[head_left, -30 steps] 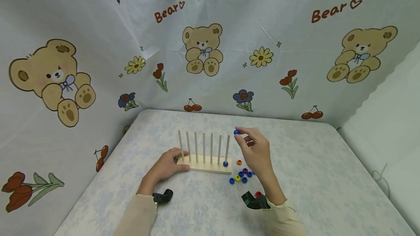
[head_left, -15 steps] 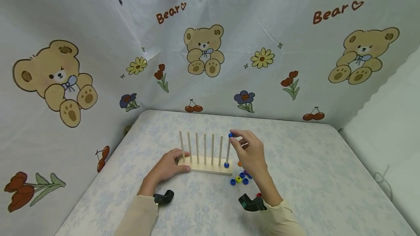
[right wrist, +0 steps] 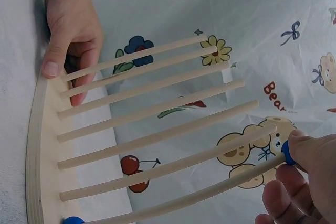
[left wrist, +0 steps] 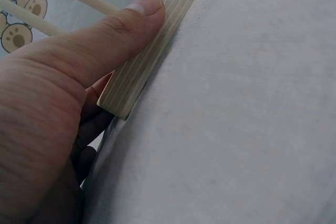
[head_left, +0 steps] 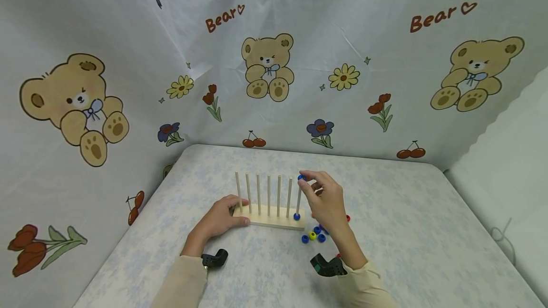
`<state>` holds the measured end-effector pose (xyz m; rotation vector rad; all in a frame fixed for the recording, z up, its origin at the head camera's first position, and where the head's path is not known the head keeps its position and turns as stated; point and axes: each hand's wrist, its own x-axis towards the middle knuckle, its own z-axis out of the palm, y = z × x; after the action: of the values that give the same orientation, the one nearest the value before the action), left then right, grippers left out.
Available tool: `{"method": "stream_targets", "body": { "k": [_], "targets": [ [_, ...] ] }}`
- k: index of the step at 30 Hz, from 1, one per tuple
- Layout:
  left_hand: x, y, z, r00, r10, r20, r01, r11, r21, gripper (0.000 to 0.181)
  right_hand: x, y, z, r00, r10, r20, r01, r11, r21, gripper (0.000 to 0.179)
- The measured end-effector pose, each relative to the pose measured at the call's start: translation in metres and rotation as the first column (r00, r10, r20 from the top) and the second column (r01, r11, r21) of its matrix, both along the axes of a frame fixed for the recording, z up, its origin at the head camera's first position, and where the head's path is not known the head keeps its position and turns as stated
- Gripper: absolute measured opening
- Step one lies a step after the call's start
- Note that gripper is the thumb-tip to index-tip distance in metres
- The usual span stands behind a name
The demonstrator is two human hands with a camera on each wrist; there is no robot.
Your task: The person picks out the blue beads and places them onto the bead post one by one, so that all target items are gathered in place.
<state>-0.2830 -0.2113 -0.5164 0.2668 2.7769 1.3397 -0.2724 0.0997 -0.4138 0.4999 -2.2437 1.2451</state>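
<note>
The left hand (head_left: 219, 217) holds the peg rack (head_left: 274, 223) by its left edge. The right hand (head_left: 326, 198) pinches a blue bead (right wrist: 287, 152) at the top of the rack's rightmost peg (right wrist: 210, 191). Wide surface (head_left: 257, 270) stretches in front of the rack.

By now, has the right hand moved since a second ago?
Yes, left: in the head view, the right hand has brought its blue bead from right of the rightmost peg on the wooden rack to that peg's top.
</note>
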Motion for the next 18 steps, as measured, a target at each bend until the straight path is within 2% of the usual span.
{"method": "stream_targets", "body": {
  "k": [8,18],
  "targets": [
    [-0.0017,-0.0007,-0.0012,1.000,-0.002,0.001,0.002,1.000,-0.004,0.054,-0.0001,-0.0014,0.0005,0.999,0.000,0.034,0.001,1.000,-0.017,0.022],
    [-0.0012,0.0001,0.0001,1.000,0.002,0.007,-0.002,1.000,-0.003,0.053,-0.0028,-0.0009,-0.0040,0.999,0.006,0.039,-0.006,1.000,-0.011,0.023]
  ]
}}
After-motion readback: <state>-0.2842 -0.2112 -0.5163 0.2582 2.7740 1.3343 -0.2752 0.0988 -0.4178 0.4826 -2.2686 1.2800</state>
